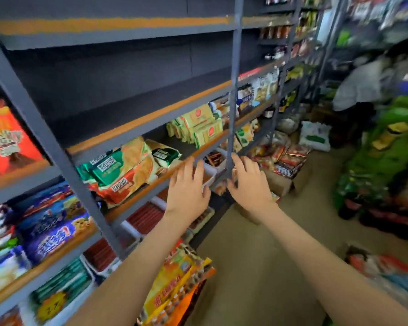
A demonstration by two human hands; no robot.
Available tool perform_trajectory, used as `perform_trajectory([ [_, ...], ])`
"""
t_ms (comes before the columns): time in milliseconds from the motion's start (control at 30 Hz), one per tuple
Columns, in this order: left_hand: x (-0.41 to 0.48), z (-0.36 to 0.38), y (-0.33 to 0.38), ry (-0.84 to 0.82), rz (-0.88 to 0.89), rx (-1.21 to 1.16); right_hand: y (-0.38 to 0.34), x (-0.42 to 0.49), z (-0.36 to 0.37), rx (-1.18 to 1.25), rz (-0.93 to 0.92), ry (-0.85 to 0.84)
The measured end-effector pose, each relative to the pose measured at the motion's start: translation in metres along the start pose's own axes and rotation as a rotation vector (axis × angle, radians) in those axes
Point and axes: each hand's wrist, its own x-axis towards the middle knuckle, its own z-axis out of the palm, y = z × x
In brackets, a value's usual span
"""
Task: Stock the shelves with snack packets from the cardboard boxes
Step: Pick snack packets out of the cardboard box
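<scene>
Far left of the grey upright post [233, 102], a red box [7, 140] stands on its shelf, and blue biscuit packets [54, 229] are packed below it. Closer to the post, a loose heap of green and orange snack packets [120, 170] hangs out over the shelf edge [156, 182].

Just left of the post's foot the left hand [186, 191] reaches in, fingers straight and spread, holding nothing. Just right of the post the right hand [247, 182] does the same, flat and empty as far as I can see. The blur at its fingertips hides whether it touches anything.

Right of the post and down on the floor, a cardboard box [280, 184] sits full of red packets [290, 158], well away from both hands.

The weak spot, to my eye, is that overhanging heap. If the left forearm brushes it going in, the top packets may slide off onto the trays [144, 217] below. With the post between the two hands, whatever they lift together could also catch on it. The yellow packets [174, 285] under the arms, left of the post, could get knocked too.
</scene>
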Motion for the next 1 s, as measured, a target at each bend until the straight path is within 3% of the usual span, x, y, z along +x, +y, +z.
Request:
perform_trajectory([
  [367, 0.230, 0.090, 0.035, -0.046, 0.001, 0.033, 0.132, 0.194, 0.047, -0.013, -0.002, 0.027],
  [633, 0.375, 0.175, 0.021, -0.092, -0.043, 0.027, 0.190, 0.331, 0.123, -0.024, -0.185, 0.001],
  [700, 0.402, 0.189, 0.011, -0.108, -0.061, 0.020, 0.192, 0.367, 0.140, 0.013, -0.247, -0.008],
  [833, 0.444, 0.209, -0.015, 0.024, -0.112, -0.027, 0.184, 0.436, 0.165, 0.110, -0.441, -0.007],
  [1000, 0.444, 0.214, -0.039, 0.017, -0.189, 0.048, 0.144, 0.479, 0.193, 0.291, -0.755, 0.011],
])
